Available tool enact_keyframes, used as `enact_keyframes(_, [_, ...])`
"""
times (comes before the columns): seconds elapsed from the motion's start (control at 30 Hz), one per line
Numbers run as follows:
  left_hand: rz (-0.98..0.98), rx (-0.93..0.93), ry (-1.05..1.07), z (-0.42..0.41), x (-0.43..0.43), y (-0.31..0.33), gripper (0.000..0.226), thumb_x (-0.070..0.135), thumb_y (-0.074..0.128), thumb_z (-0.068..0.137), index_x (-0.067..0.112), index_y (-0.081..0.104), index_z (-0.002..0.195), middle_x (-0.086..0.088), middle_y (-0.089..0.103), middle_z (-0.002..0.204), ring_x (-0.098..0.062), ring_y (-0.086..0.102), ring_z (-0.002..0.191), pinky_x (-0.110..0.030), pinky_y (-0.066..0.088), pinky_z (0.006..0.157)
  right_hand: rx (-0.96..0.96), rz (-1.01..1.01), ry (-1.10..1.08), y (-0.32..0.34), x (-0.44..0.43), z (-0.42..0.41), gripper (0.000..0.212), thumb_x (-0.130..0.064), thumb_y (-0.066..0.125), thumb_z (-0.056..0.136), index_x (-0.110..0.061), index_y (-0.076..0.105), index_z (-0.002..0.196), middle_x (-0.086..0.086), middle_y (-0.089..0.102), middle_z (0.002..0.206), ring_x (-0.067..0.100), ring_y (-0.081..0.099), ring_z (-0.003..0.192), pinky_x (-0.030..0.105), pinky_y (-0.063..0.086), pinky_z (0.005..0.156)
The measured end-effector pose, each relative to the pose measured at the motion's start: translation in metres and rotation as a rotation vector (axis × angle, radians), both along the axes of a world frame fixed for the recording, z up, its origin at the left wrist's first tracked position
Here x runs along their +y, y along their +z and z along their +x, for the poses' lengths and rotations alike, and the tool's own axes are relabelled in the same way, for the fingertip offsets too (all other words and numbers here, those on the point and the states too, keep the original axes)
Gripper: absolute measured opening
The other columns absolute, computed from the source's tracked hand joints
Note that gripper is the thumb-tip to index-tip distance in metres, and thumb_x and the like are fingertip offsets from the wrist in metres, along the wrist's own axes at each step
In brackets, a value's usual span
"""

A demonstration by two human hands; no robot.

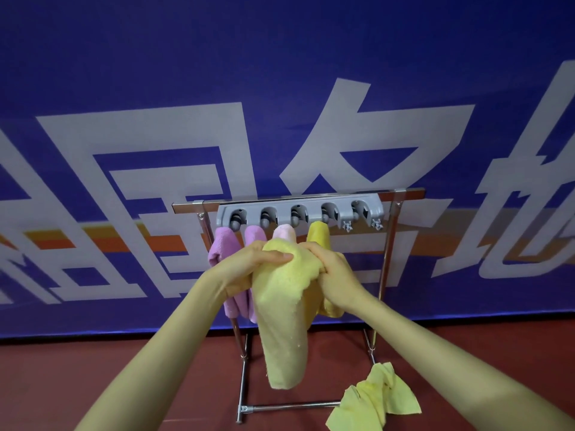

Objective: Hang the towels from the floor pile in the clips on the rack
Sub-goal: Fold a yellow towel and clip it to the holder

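Hanging from both hands, pale yellow towel (281, 309) is held bunched at top, long axis vertical, tail drooping in front of rack (385, 262). Left hand (249, 265) closed on bunch from left; right hand (333, 275) closed on it from right. Grip of both hands: shut tight on cloth, just below clip bar (300, 213). Four left clips filled: two purple, pink, gold. Empty clip (361, 211) lies up and right of bunch; right hand judged nearer. Yellow towels on floor (376, 399) remain by rack foot.
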State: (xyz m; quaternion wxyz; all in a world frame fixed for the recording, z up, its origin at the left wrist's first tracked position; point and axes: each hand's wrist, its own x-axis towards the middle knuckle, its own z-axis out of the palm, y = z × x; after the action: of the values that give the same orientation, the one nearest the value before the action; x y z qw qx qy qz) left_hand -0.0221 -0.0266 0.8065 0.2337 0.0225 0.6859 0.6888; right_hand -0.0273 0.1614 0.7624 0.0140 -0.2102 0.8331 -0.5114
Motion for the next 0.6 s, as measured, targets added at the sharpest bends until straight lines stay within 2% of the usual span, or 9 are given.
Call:
enact_keyframes(0.1, [-0.044,0.024,0.026,-0.005,0.003,-0.004,0.032,0.024,0.074,0.078,0.000,0.071,0.099,-0.012,0.073,0.090,-0.020,0.068,0.087,-0.028,0.053,0.079,0.011,-0.019,-0.014,0.006,0.013,-0.004,0.068,0.015,0.036,0.071,-0.027,0.059,0.120,0.001,0.067,0.107,0.015,0.061,0.101,0.028,0.051,0.079])
enact_keyframes(0.2, [-0.041,0.015,0.034,-0.007,0.016,-0.009,0.032,0.023,0.069,0.084,-0.003,0.070,0.103,-0.017,0.071,0.097,-0.023,0.067,0.091,-0.030,0.052,0.082,0.023,-0.004,0.025,0.006,0.021,-0.004,0.062,0.013,0.048,0.075,-0.019,0.054,0.127,-0.007,0.062,0.112,-0.002,0.060,0.097,0.020,0.049,0.083])
enact_keyframes(0.27, [-0.038,0.007,0.028,-0.008,0.028,-0.011,0.019,0.019,0.064,0.088,0.003,0.072,0.095,-0.013,0.072,0.091,-0.021,0.068,0.086,-0.026,0.054,0.077,0.033,0.027,0.019,0.001,0.023,-0.002,0.056,0.004,0.054,0.077,-0.021,0.052,0.127,-0.005,0.063,0.112,0.005,0.062,0.098,0.025,0.051,0.083])
enact_keyframes(0.37, [-0.063,0.001,0.034,-0.010,0.043,-0.012,0.015,0.017,0.061,0.091,0.007,0.071,0.088,-0.008,0.073,0.083,-0.016,0.069,0.078,-0.023,0.055,0.069,0.063,0.032,-0.044,-0.009,0.034,-0.003,0.051,0.008,0.047,0.077,-0.019,0.057,0.119,0.002,0.068,0.099,0.021,0.063,0.090,0.034,0.049,0.072])
enact_keyframes(0.4, [-0.078,0.007,0.041,-0.010,0.046,-0.013,0.016,0.018,0.062,0.091,0.006,0.071,0.091,-0.009,0.073,0.085,-0.016,0.070,0.079,-0.024,0.055,0.071,0.072,0.038,-0.059,-0.011,0.039,-0.004,0.053,0.011,0.043,0.075,-0.018,0.059,0.117,0.005,0.069,0.097,0.022,0.063,0.088,0.035,0.049,0.071])
enact_keyframes(0.5, [-0.163,0.042,0.075,-0.013,0.056,-0.018,0.037,0.031,0.070,0.082,0.005,0.068,0.109,-0.015,0.072,0.105,-0.026,0.069,0.099,-0.037,0.051,0.095,0.072,0.091,-0.051,-0.012,0.057,-0.007,0.066,0.018,0.038,0.068,-0.016,0.059,0.121,0.009,0.068,0.103,0.022,0.061,0.094,0.030,0.048,0.072])
enact_keyframes(0.6, [-0.205,0.072,0.097,-0.017,0.064,-0.026,0.040,0.037,0.072,0.077,0.013,0.067,0.108,-0.012,0.073,0.106,-0.027,0.068,0.103,-0.042,0.050,0.098,0.107,0.113,-0.055,-0.014,0.063,-0.007,0.065,0.017,0.043,0.069,-0.016,0.059,0.122,0.007,0.066,0.108,0.020,0.060,0.096,0.029,0.048,0.074])
